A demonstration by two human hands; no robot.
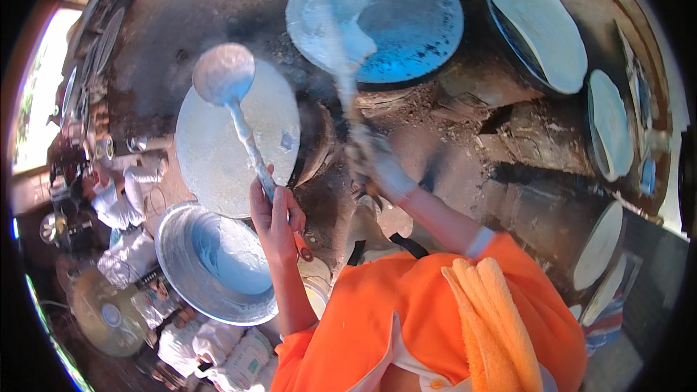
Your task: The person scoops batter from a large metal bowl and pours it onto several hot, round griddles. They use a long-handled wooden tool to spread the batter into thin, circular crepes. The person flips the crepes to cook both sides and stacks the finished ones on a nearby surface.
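My left hand (276,210) is wrapped round the handle of a long metal ladle (225,76), its round bowl raised over a near griddle. A thin pale sheet of batter (221,152) covers that griddle. My gloved right hand (379,165) grips a long, narrow spatula-like tool (344,87), smeared by motion. Its far end reaches over the large dark round griddle (410,25) ahead, where white batter (319,18) covers the left and far parts and leaves dark surface bare at the right. The fingers of the right hand are partly blurred.
A wide metal basin (170,247) with white batter stands at the lower left. More round griddles with pale sheets (541,25) curve along the right on clay-like supports (544,138). A fan (109,316), white sacks (210,348) and a seated person (120,192) are at the left.
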